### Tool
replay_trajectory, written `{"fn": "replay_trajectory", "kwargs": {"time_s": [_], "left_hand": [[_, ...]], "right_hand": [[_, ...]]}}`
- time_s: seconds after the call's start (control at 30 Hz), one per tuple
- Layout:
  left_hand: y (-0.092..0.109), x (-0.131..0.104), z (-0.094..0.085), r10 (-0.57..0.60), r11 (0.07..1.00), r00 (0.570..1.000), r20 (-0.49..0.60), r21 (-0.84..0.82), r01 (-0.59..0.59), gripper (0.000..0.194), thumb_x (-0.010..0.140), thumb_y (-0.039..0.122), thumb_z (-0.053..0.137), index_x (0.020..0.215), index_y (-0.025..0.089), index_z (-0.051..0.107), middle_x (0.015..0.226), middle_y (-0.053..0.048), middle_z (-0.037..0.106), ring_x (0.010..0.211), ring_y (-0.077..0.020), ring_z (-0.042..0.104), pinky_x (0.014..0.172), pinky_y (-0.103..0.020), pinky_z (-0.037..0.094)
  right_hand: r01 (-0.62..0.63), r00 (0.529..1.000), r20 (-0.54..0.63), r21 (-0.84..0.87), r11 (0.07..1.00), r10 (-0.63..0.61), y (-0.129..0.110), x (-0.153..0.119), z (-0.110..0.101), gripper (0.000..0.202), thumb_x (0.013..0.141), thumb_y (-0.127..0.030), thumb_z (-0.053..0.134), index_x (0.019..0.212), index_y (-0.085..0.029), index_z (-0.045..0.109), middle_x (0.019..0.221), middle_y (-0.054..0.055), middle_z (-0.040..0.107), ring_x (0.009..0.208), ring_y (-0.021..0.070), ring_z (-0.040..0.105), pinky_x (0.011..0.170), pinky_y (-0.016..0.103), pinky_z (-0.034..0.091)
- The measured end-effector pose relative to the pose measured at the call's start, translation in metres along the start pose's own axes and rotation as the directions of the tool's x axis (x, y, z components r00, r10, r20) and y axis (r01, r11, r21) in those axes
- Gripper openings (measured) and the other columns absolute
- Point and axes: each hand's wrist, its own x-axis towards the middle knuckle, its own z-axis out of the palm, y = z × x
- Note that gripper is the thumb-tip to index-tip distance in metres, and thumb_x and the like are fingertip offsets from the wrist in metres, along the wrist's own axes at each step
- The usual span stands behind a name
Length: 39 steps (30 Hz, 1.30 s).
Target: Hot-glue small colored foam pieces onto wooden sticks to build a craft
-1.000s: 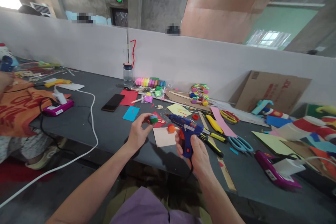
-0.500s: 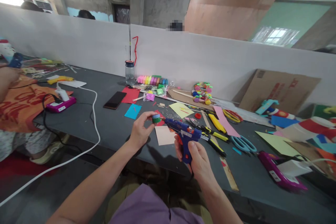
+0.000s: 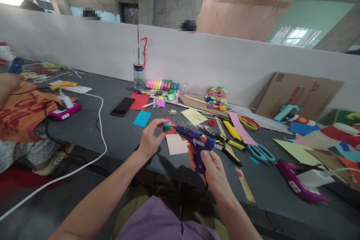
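Pinched between the thumb and fingers of my left hand (image 3: 152,137) is a small round piece, blue on top and green below, like a bottle cap (image 3: 167,126). My right hand (image 3: 210,165) grips a blue glue gun (image 3: 197,141) by its handle, fingers around the red trigger. The nozzle points left and is at the cap's right side; whether it touches I cannot tell. Below them on the table lie a pale pink paper sheet (image 3: 177,144) and a partly hidden red paper piece (image 3: 172,123).
Right of the glue gun lie pliers (image 3: 229,141), a yellow cutter (image 3: 233,131) and blue scissors (image 3: 261,152). Purple power strips (image 3: 300,183) sit at both sides. A white cable (image 3: 102,127) crosses the left edge. A phone (image 3: 122,106) and water bottle (image 3: 138,76) stand farther back. A co-worker's arm (image 3: 9,86) shows at left.
Hardly anything differs. Both hands hold the cap and the glue gun in nearly the same place, and the view has shifted slightly.
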Motion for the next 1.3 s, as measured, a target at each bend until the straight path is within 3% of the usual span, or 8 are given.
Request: {"fn": "replay_trajectory", "kwargs": {"time_s": [0.27,0.5,0.8,1.3], "left_hand": [[-0.0031,-0.0006,0.0008,0.011,1.000,1.000,-0.006,-0.023,-0.011,0.027,0.079,0.017,0.061,0.106,0.020,0.061,0.104,-0.006,0.065,0.094,-0.0176,0.061,0.087,-0.031,0.048],[-0.0012,-0.0007,0.0003,-0.012,0.998,1.000,0.008,-0.056,0.012,0.026,0.079,0.019,0.063,0.105,0.020,0.061,0.102,-0.005,0.065,0.091,-0.0165,0.061,0.086,-0.030,0.049],[-0.0020,-0.0008,0.0001,-0.024,0.997,1.000,0.012,-0.068,0.025,0.026,0.079,0.023,0.064,0.104,0.020,0.062,0.103,-0.006,0.066,0.093,-0.0169,0.062,0.087,-0.031,0.049],[-0.0014,-0.0011,-0.0003,-0.023,0.998,1.000,0.021,-0.053,0.024,0.025,0.079,0.025,0.064,0.104,0.021,0.062,0.101,-0.006,0.066,0.091,-0.0169,0.062,0.087,-0.031,0.049]], "right_hand": [[0.054,0.999,-0.006,-0.008,0.999,-0.054,-0.0034,0.0023,0.0013,0.044,0.085,-0.053,0.051,0.098,-0.013,0.063,0.063,0.003,0.057,0.050,0.0113,0.047,0.039,0.021,0.032],[0.000,1.000,-0.021,-0.017,1.000,0.000,-0.0027,0.0014,0.0009,0.044,0.085,-0.053,0.050,0.100,-0.014,0.061,0.063,0.003,0.057,0.045,0.0098,0.043,0.034,0.020,0.025],[0.023,1.000,-0.015,-0.004,1.000,-0.023,-0.0003,0.0032,-0.0010,0.043,0.085,-0.053,0.051,0.098,-0.013,0.062,0.062,0.002,0.056,0.048,0.0106,0.045,0.040,0.022,0.032],[0.047,0.999,0.009,0.008,0.999,-0.047,0.0008,0.0036,-0.0018,0.043,0.085,-0.052,0.050,0.098,-0.013,0.060,0.066,0.003,0.057,0.050,0.0101,0.045,0.037,0.020,0.028]]}}
